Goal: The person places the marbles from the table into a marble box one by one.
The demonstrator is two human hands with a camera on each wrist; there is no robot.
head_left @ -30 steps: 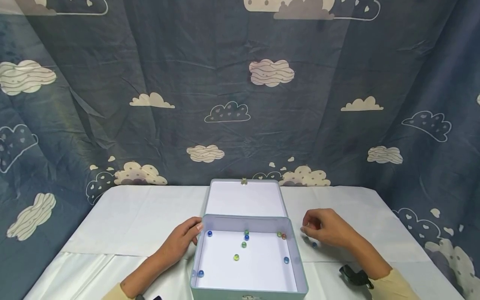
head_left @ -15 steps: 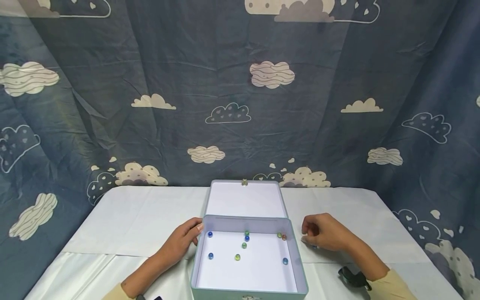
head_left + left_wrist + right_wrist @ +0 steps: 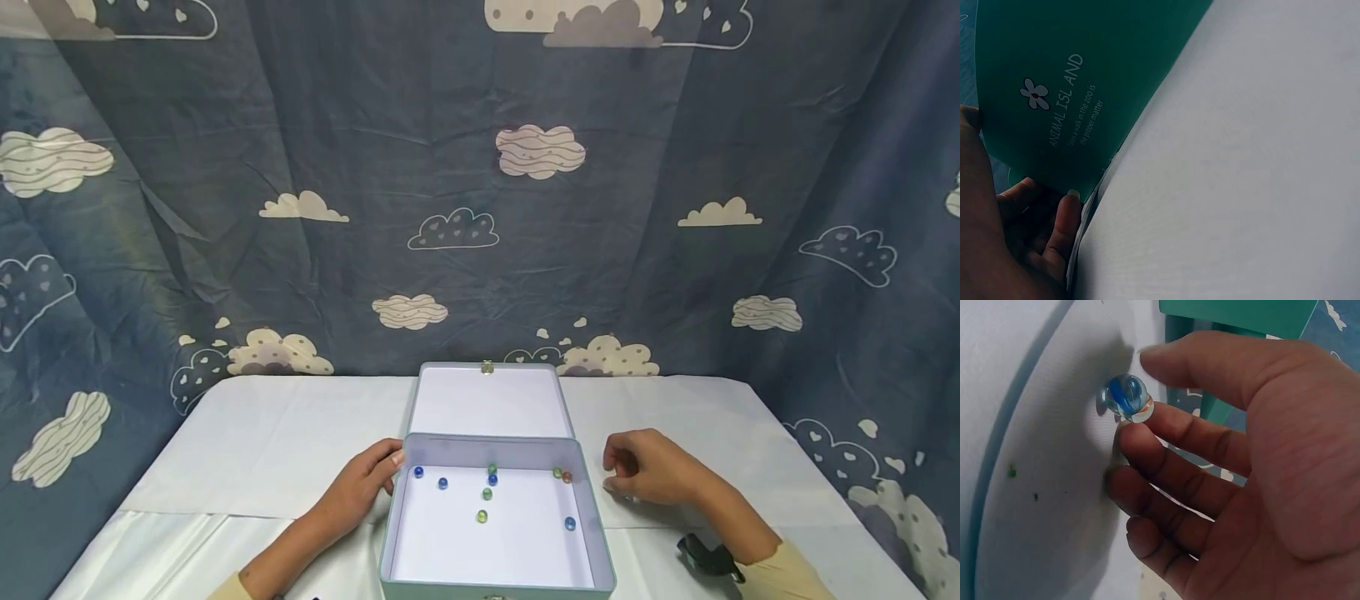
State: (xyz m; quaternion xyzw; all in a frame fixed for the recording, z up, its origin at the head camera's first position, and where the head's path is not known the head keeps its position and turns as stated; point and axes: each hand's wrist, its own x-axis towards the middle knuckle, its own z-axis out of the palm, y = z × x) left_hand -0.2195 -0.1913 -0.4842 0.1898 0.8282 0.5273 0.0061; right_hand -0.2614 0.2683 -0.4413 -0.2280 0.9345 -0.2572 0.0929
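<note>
A green metal box [image 3: 600, 533] lies with its lid [image 3: 487, 402] folded back, and several glass marbles [image 3: 487, 494] sit scattered on its white floor. My left hand [image 3: 358, 483] grips the box's far left corner, thumb against the wall; the left wrist view shows the thumb [image 3: 1066, 222] at the printed green side. To the right of the box, my right hand [image 3: 656, 467] is low over the cloth, fingers loosely bent. In the right wrist view, a blue-swirled marble [image 3: 1127, 394] and an orange-tinged marble [image 3: 1144, 411] lie by the fingertips, with the thumb apart from them.
White cloth [image 3: 285, 442] covers the table on both sides of the box. A dark blue curtain [image 3: 337, 267] with cloud prints hangs behind and around it. A black wrist-worn device [image 3: 708, 556] is at the right sleeve.
Inside the box, a blue marble has rolled from the near left toward the back, and a yellow-green one has drifted right. My right hand has lowered slightly over the marbles outside, mostly hiding them.
</note>
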